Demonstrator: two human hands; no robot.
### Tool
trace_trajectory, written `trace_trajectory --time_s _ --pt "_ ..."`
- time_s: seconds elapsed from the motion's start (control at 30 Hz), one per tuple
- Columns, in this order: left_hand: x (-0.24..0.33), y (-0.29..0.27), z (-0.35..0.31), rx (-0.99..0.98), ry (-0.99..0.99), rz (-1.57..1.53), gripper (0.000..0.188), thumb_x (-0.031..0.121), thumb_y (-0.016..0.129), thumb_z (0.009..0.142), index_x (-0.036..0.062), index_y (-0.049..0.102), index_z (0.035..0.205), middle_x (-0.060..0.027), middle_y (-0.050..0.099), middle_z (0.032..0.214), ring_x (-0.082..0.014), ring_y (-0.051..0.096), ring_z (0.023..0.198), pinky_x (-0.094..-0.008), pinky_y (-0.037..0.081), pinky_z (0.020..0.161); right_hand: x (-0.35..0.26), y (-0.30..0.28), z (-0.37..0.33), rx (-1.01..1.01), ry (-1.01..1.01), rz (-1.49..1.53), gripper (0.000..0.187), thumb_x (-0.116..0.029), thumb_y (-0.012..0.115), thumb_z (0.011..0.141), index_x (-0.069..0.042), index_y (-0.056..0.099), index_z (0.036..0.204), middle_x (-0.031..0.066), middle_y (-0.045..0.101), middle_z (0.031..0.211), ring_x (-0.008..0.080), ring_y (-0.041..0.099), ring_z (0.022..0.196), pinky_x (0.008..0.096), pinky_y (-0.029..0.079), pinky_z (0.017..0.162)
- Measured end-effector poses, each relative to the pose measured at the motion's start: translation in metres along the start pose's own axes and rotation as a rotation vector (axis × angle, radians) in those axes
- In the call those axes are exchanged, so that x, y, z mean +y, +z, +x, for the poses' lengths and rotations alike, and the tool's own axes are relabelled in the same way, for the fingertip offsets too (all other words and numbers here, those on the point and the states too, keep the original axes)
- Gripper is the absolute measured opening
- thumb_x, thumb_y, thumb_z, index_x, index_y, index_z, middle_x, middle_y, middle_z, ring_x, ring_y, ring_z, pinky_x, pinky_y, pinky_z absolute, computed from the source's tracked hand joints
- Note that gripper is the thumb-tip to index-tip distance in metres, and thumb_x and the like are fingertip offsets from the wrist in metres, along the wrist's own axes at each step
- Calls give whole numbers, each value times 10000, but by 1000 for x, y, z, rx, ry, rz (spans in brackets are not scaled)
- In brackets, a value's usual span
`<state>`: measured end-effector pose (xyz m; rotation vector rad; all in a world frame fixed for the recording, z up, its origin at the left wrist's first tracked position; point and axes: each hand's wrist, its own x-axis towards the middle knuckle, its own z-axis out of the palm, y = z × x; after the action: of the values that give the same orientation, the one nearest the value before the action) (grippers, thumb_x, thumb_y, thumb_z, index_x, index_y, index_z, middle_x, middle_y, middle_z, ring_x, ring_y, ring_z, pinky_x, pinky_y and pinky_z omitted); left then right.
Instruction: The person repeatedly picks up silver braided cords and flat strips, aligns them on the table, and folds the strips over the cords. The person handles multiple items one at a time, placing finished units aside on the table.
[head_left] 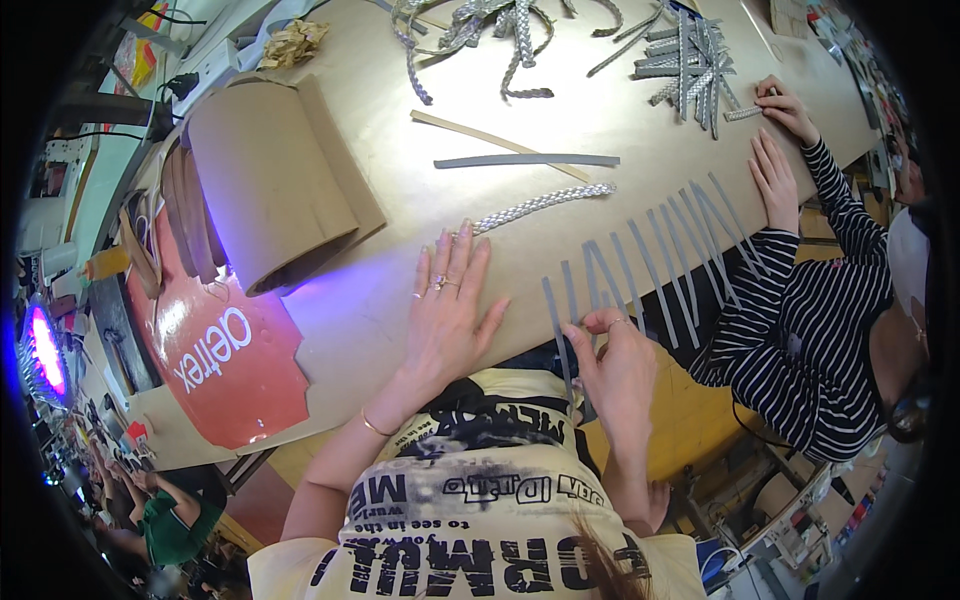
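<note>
My left hand point(452, 305) lies flat on the brown-papered table, fingers stretched out. Its fingertips touch the near end of a silver braided strap point(545, 205). At the table's front edge my right hand point(617, 370) is closed, thumb and forefinger pinching at a thin grey strip point(558, 325); part of the grip is hidden. To its right, several similar grey strips point(660, 270) lie in a row and overhang the edge. Beyond the braided strap rest a flat grey strip point(525, 160) and a narrow tan strip point(480, 136).
A large brown paper roll point(265, 180) stands at the left, by a red sheet point(225, 365). Braided straps lie in a tangle point(490, 30) and a pile point(690, 65) at the back. At the right, a person in striped sleeves has hands point(775, 170) on the table, one holding a short braided piece.
</note>
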<state>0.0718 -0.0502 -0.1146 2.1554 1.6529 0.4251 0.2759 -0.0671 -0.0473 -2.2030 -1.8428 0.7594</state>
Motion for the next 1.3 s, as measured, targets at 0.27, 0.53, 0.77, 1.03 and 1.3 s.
trace_trajectory --time_s 0.27,0.53,0.77,1.03,1.3 --pt "-2 0 0 17 17 7 665 348 615 934 1 393 1455 -210 290 1568 -397 260 1455 -539 194 1180 -11 4 5 -4 147 32 345 -338 702 895 -32 629 1037 96 684 722 283 628 561 404 459 571" --pt "-1 -1 1 16 3 -36 668 327 637 919 12 396 1456 -216 300 1561 -413 272 1444 -536 195 1179 -15 -3 14 -84 136 -6 318 -349 691 893 -31 707 910 115 662 649 327 659 624 434 480 593" --pt "-2 -2 0 13 -3 -75 660 300 673 899 15 423 1440 -210 292 1570 -416 268 1446 -533 179 1184 -18 -35 18 -130 114 294 229 -235 723 876 -11 705 832 86 600 626 212 569 541 359 453 567" --pt "2 -38 -13 295 -33 -773 481 165 779 811 30 616 1243 -151 604 1245 -265 590 1100 -381 445 941 -29 -42 27 -171 -330 478 127 -139 774 809 -35 703 816 58 632 825 208 589 731 344 447 686" --pt "16 -52 -11 160 -394 -1143 112 56 725 881 3 743 977 -33 708 813 -55 564 714 -219 471 669 -54 -36 41 -226 -626 10 302 -187 776 798 -44 663 1039 111 661 967 283 631 915 367 451 822"
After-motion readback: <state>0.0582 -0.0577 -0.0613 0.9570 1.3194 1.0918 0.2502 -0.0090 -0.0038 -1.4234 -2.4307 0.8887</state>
